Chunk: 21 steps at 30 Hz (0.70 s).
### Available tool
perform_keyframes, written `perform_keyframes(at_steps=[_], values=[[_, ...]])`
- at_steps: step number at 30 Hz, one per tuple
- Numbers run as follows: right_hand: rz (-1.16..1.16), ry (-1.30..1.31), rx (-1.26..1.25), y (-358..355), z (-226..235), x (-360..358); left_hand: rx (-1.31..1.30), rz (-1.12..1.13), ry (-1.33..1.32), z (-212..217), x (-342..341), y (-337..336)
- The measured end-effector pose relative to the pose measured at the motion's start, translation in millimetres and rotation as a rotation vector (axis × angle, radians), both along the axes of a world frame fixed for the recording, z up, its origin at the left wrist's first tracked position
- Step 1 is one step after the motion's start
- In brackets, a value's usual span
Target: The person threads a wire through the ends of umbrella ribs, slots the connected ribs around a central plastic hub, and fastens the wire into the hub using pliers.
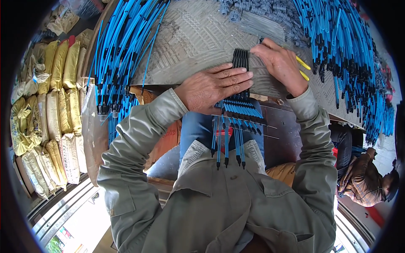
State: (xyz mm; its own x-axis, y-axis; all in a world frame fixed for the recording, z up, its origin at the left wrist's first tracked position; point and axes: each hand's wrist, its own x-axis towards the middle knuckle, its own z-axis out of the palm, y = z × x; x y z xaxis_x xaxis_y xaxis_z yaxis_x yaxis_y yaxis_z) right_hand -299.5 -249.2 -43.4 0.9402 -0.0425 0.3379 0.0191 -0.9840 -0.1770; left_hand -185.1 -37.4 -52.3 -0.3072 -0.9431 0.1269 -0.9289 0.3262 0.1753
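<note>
My left hand [219,86] lies flat, fingers stretched out, across a row of thin blue rods with black ends [241,107] at the table's near edge. The black tips [241,55] of the row stick out beyond my fingers, and the middle is hidden under the hand. More blue rods hang over my lap below. My right hand [276,61] is closed just right of the black tips. From its palm side poke out the yellow handles of a plier-like tool [303,69]; its jaws are mostly hidden. Whether the fingertips pinch anything else cannot be seen.
Large piles of blue rods with black ends lie at the left [126,46] and right [346,55] of the worn table [190,38]. Grey plastic fittings [270,19] are heaped at the back. Stacked sacks [52,101] stand left. Another person [366,179] sits at the right.
</note>
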Motion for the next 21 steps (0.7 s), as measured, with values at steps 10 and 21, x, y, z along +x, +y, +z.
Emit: perform_keyframes(at_steps=[10, 21], values=[[0.084, -0.015, 0.097, 7, -4, 12, 0.041, 0.001, 0.043, 3, 0, 0], [0.048, 0.033, -0.360, 3, 0, 3, 0.015, 0.016, 0.119, -1, -5, 4]])
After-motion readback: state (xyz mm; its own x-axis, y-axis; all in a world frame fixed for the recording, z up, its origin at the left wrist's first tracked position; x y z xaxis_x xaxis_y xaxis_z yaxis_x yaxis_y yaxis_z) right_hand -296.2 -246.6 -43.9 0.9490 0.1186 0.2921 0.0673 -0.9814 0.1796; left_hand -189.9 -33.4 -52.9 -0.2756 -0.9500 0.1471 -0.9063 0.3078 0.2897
